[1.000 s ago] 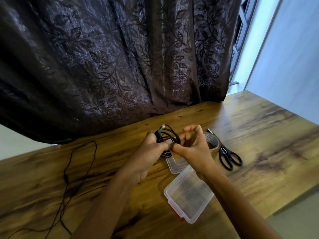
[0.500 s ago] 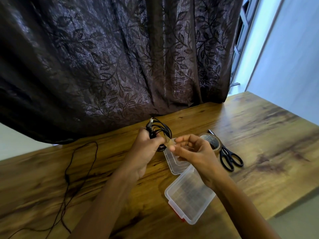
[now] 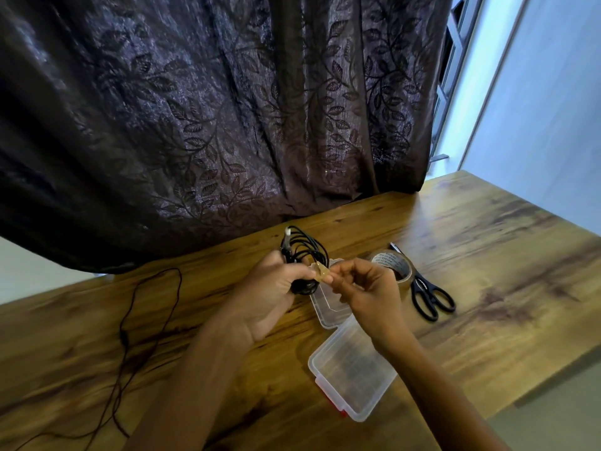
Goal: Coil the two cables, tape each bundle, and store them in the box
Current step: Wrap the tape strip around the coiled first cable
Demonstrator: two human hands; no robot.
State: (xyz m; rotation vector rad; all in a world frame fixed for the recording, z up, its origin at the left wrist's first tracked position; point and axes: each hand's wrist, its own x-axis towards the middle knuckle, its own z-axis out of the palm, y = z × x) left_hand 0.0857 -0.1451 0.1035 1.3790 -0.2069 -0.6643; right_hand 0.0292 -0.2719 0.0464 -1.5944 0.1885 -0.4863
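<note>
— From the head view, what do you reckon could spoil this?

— The tape, I'd say. The right hand [image 3: 367,288] has its thumb and fingers pinched on a short strip of tape [image 3: 322,274], just right of centre. The strip looks crumpled already. If it folds onto itself or sticks to a fingertip, it won't bind the bundle.

— And the bundle itself?

— The left hand [image 3: 273,294] has its fingers curled tight round the coiled cable [image 3: 304,252], held above the table [image 3: 487,255] in the middle of the frame. Slacken that grip before the tape goes round and I'd expect the loops to spring apart; a plug end pokes up at the top, ready to snag.

— How does the cable look?

— Thin, black, several uneven loops fanning out above the fist, with the strip touching the lower right side of the coil. I can't tell how much of it has stuck.

— The other one?

— The loose cable [image 3: 130,320] trails down the left of the frame, not yet coiled. The clear box [image 3: 353,372] lies open at lower centre, with nothing in it that I can make out. The tape roll [image 3: 393,265] and scissors [image 3: 429,294] sit right of the hands.
</note>
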